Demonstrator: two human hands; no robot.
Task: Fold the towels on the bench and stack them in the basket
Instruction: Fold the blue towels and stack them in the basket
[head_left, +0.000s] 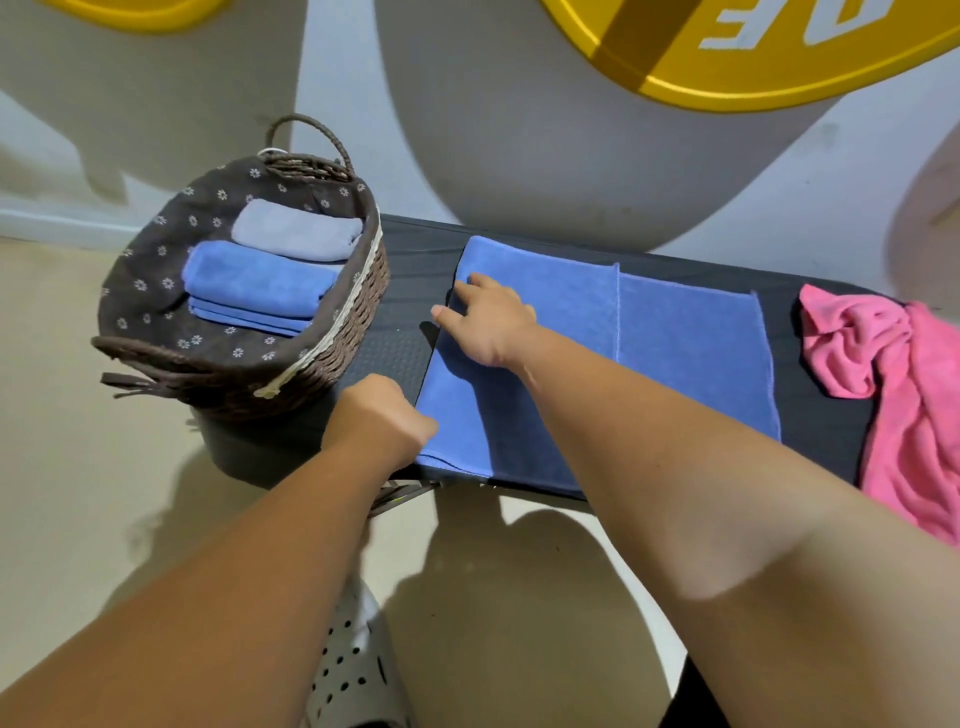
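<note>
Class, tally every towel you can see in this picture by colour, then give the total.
Blue: 3, the blue towel spread on the bench, plus an upper folded blue towel and a lower folded blue towel in the basket, as far as the layers show
Grey: 1, the grey towel in the basket
Pink: 1, the pink towel crumpled on the bench
Total: 5

Five towels, one basket, one bench, two hands.

Single head-worn wide-angle view, facing forward and down, close above the surface, both forearms entering from the bottom edge, floor visible below
</note>
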